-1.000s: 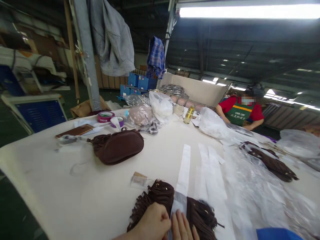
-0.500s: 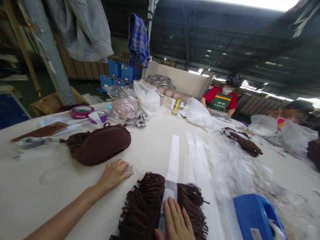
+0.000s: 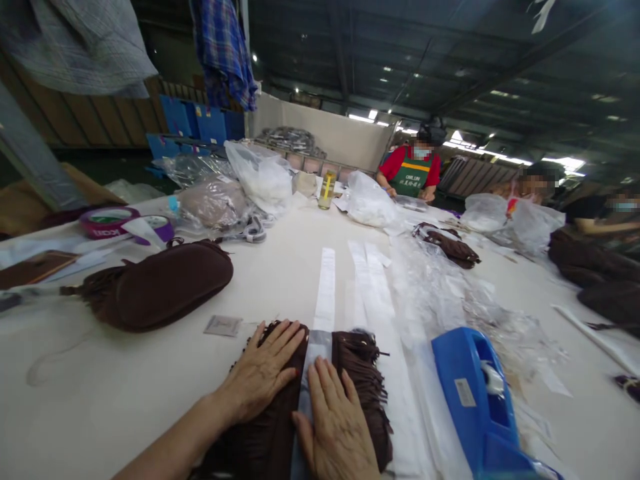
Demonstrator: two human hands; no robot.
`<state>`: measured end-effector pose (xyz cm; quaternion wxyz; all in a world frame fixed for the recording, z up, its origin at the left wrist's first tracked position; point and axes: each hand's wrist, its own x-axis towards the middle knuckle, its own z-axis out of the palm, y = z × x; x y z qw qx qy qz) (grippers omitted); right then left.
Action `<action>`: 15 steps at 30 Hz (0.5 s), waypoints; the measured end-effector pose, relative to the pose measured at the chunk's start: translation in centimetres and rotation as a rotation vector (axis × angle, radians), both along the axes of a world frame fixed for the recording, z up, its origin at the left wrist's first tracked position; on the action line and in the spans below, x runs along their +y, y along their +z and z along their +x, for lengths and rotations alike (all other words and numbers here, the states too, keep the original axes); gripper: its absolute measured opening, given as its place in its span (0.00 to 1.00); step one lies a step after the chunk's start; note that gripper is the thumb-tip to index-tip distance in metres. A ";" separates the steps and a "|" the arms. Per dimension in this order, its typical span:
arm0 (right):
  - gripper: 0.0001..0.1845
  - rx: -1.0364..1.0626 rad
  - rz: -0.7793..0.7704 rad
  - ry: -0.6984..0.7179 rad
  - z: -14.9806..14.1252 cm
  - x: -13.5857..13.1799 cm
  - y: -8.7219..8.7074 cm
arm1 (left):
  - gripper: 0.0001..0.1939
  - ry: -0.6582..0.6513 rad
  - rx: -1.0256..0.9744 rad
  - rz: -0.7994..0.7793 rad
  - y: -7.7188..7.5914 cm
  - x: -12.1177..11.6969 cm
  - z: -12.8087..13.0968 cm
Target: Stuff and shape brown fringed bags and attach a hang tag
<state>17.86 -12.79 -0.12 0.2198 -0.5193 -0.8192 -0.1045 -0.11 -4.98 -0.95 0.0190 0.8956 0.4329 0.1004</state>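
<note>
A dark brown fringed bag (image 3: 267, 437) lies in front of me, with a pale, shiny strip (image 3: 320, 343) running lengthwise over its middle. My left hand (image 3: 265, 370) rests flat on the bag's left part, fingers stretched out. My right hand (image 3: 333, 420) presses flat on the strip and the right part of the fringe, thumb apart. Beyond the bag, a white paper strip (image 3: 326, 283) continues along the table. A small clear packet (image 3: 223, 325) lies left of my left hand. The near end of the bag is partly hidden by my hands and the frame edge.
A second brown bag (image 3: 173, 285) lies at left, near tape rolls (image 3: 110, 221). To the right stands a blue tape dispenser (image 3: 457, 387) beside crumpled clear plastic (image 3: 430, 280). A co-worker (image 3: 413, 170) in a green apron works across the table (image 3: 280, 267).
My left hand has let go of the small packet, now on the table, and moved right onto the bag. My right hand stays on the strip. The view has turned right.
</note>
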 end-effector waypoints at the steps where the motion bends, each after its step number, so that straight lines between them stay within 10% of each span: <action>1: 0.27 0.027 -0.023 -0.018 -0.3 -0.1 0.2 | 0.30 0.014 0.008 -0.025 -0.1 0.1 -0.3; 11: 0.28 0.126 -0.235 -0.041 -0.2 -0.8 1.8 | 0.28 0.344 -0.008 -0.194 1.2 -1.3 -1.3; 15: 0.25 0.185 -0.205 -0.081 0.5 0.3 1.6 | 0.29 0.409 -0.087 0.067 1.3 -2.7 -1.2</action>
